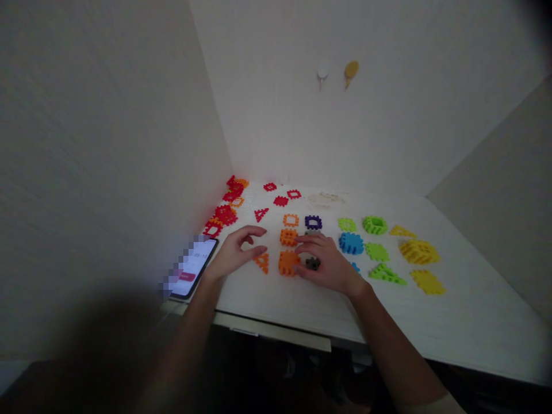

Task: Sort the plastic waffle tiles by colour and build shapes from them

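My left hand (240, 251) hovers over the white tabletop with thumb and fingers apart, nothing between them. Just beside its thumb lies an orange triangular building piece (262, 263). My right hand (322, 260) reaches over the middle column, its thumb and fingers parted. Its thumb tip is at a solid orange square piece (287, 263), and its fingertips are by an orange grid-like square piece (288, 237); whether they touch is unclear. Dark grey pieces (313, 264) are partly hidden under this hand. Farther back lie an orange square frame (291, 220) and a dark purple frame (313, 222).
Red pieces (226, 215), some mixed with orange, run along the left wall; a red triangle (261, 214) lies nearer. Blue (351, 243), green (377, 251) and yellow pieces (419, 252) are grouped rightward. A phone (194, 269) lies at the left edge. Two hooks (351, 70) hang on the wall.
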`<state>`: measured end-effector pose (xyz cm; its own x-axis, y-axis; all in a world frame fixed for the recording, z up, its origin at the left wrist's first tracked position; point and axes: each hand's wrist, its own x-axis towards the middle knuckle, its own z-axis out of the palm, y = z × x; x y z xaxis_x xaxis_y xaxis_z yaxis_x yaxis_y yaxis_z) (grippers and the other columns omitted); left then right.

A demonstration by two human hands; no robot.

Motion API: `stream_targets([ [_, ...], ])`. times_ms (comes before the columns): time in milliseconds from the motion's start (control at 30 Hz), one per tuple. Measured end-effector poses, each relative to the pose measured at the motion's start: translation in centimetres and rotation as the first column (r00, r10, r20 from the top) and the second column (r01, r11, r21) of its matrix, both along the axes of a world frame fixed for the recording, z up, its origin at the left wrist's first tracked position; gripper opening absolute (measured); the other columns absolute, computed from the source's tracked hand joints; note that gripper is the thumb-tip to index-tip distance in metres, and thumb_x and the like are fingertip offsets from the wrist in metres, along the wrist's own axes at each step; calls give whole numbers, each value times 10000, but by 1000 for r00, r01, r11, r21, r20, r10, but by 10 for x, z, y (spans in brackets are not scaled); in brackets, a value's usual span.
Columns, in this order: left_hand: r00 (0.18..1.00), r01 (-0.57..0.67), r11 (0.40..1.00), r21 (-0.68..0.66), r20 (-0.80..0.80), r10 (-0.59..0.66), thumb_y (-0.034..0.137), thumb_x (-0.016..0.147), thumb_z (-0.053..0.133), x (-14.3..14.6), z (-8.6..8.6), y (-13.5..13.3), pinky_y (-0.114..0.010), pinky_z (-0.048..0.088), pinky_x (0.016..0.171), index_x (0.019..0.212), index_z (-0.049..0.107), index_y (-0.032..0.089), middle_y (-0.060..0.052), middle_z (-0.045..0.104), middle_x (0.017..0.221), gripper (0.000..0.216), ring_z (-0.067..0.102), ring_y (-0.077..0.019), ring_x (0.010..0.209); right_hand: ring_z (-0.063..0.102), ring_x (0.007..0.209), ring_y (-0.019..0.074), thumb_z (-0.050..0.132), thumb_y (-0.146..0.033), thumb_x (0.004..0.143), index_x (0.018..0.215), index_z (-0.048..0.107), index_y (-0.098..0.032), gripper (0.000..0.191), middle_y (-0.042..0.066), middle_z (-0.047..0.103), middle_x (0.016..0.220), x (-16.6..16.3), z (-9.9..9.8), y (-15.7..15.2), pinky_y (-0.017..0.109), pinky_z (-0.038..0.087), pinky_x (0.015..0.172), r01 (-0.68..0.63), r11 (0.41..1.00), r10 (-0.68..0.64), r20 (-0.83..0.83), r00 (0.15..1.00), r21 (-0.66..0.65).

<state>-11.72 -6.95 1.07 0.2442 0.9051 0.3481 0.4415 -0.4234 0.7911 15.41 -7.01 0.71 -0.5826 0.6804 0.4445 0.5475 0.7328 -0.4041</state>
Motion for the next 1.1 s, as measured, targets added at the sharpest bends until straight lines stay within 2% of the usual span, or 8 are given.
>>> stream_targets([
  [67, 991, -127, 992, -18, -46, 126, 375, 781, 622, -11, 5, 17, -300, 494, 761, 1029, 606, 170, -93, 646, 1073, 322, 619, -187, 923, 527, 1097, 242, 626, -426, 780, 1023, 636, -233, 310, 68, 635, 1152, -1, 0, 0, 432, 385, 929, 11, 999, -11, -12, 1000, 40],
  [133, 949, -259, 966, 7, -185, 256, 376, 803, 572, -26, 10, 40, -302, 495, 775, 1040, 611, 153, -100, 652, 1057, 327, 623, -189, 905, 530, 1085, 250, 617, -422, 790, 1036, 634, -225, 316, 72, 647, 1128, -2, -1, -1, 436, 385, 919, 16, 998, -16, -10, 1000, 68],
  [233, 775, -402, 911, 90, -496, 391, 334, 793, 547, -50, 18, 75, -325, 451, 884, 1053, 630, 138, -125, 644, 1106, 336, 602, -223, 995, 536, 1069, 256, 606, -418, 800, 1051, 635, -221, 320, 75, 656, 1106, -3, 0, -2, 439, 381, 911, 15, 997, -15, -3, 1000, 77],
  [333, 587, -431, 899, 74, -734, 341, 366, 720, 612, -69, 18, 99, -321, 439, 890, 1025, 653, 141, -138, 651, 1096, 381, 596, -260, 1014, 540, 1058, 255, 592, -413, 811, 1061, 634, -220, 319, 76, 660, 1096, -2, 2, -3, 439, 381, 901, 11, 997, -11, -5, 1000, 71],
  [433, 495, -434, 901, 17, -831, 254, 406, 663, 652, -78, 12, 107, -293, 451, 840, 973, 669, 175, -112, 677, 1032, 387, 614, -252, 960, 535, 1061, 255, 587, -403, 817, 1060, 635, -218, 309, 74, 664, 1085, -2, 3, -3, 439, 377, 898, 8, 997, -8, -6, 1000, 74],
  [600, 506, -398, 917, 40, -824, 256, 384, 704, 596, -81, 5, 105, -298, 455, 810, 1022, 649, 146, -144, 667, 1047, 401, 620, -251, 933, 531, 1063, 254, 599, -402, 809, 1050, 636, -214, 308, 73, 662, 1087, -4, 3, -5, 439, 364, 911, 5, 998, -5, -7, 1000, 69],
  [900, 500, -455, 887, 83, -800, 331, 433, 818, 488, -86, 11, 108, -277, 452, 779, 1004, 615, 115, -160, 668, 1007, 389, 624, -236, 904, 525, 1059, 253, 590, -402, 818, 1046, 636, -209, 303, 71, 665, 1072, -3, 2, -5, 432, 364, 895, 7, 997, -8, 0, 1000, 71],
  [1100, 481, -333, 943, -17, -863, 154, 367, 828, 483, -97, 9, 130, -311, 434, 858, 981, 638, 127, -166, 655, 1052, 325, 614, -252, 958, 531, 1052, 252, 588, -394, 820, 1026, 643, -213, 280, 69, 670, 1063, -3, 2, -5, 431, 368, 888, 11, 998, -12, 7, 1000, 65],
])
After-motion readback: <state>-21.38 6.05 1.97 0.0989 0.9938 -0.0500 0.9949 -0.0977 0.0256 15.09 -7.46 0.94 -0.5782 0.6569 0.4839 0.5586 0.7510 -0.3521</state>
